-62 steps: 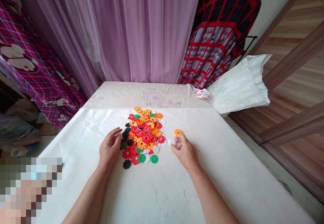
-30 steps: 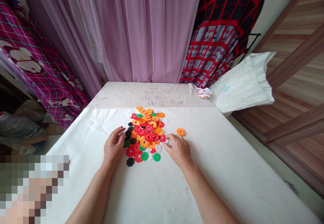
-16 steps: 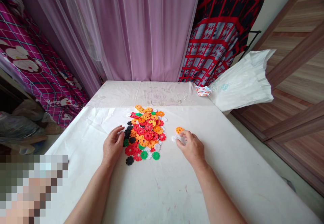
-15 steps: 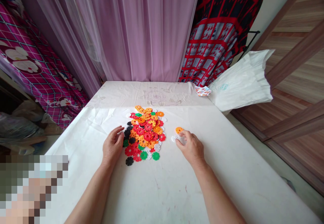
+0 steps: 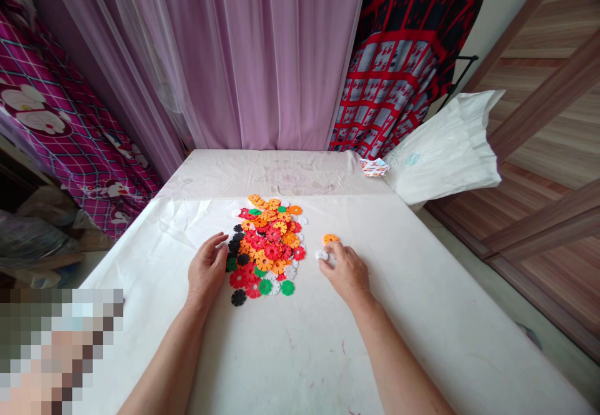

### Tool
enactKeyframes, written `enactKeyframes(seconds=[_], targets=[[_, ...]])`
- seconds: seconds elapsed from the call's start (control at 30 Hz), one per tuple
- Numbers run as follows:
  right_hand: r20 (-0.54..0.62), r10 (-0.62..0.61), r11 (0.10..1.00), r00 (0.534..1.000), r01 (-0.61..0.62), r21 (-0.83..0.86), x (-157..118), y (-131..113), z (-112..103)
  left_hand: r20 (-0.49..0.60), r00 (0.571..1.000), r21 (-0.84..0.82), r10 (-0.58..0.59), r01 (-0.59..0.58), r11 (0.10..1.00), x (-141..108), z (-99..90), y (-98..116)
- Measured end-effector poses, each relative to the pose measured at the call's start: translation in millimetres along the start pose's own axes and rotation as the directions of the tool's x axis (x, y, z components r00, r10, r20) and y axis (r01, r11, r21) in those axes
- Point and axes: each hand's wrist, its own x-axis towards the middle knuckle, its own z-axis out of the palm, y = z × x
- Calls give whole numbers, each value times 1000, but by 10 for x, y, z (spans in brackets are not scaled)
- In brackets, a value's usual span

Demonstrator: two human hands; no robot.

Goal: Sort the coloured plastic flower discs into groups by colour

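Observation:
A heap of flower-shaped plastic discs [image 5: 272,251] with notched rims and centre holes, in red, orange, black, green and white, lies mid-table. My left hand [image 5: 207,266] rests at the heap's left edge, fingers loosely bent and apart, nothing held, close to the black discs [image 5: 233,244]. To the right of the heap, my right hand [image 5: 345,268] has its thumb and index finger on either side of a white notched disc [image 5: 322,255], seemingly pinching it. Just beyond those fingertips an orange notched disc [image 5: 330,238] lies on the table. My right palm's underside is hidden.
A pale cloth covers the table [image 5: 300,352]. At its far right corner stand a small patterned paper box [image 5: 374,167] and a white bag [image 5: 445,152]. Purple curtains [image 5: 281,59] hang behind the far edge. A wooden cabinet [image 5: 553,152] is on the right.
My right hand has shifted slightly left, its thumb and index finger closing in around the white disc. My left hand and the heap look unchanged; the view has moved a little.

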Motion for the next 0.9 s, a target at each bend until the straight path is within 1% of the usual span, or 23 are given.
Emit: enactKeyframes(seconds=[0.17,0.4,0.47,0.53,0.6,0.7,0.8,0.9], targets=[[12,-27,999,1000,26,28,-16,10,31,1,1000,4,3,-3,1000,-9,-2,17],[28,-6,999,1000,4,51,-7,32,28,5,1000,4,0,0,1000,-8,0,0],[1,-24,998,1000,24,60,-16,2,3,7,1000,6,4,-4,1000,-6,3,-11],[-48,-79,993,996,83,79,-48,-75,-25,8,1000,10,14,-14,1000,-5,7,-20],[-65,-168,977,984,175,118,-100,-196,-39,3,1000,10,25,-25,1000,-6,10,-25],[14,-293,942,956,286,176,-187,-407,-13,-2,1000,15,25,-25,1000,-7,12,-24],[89,-314,938,945,295,181,-237,-563,58,0,1000,18,20,-20,1000,-7,8,-15],[99,-276,948,956,254,193,-245,-627,115,7,1000,10,9,-9,1000,-8,3,-2]])
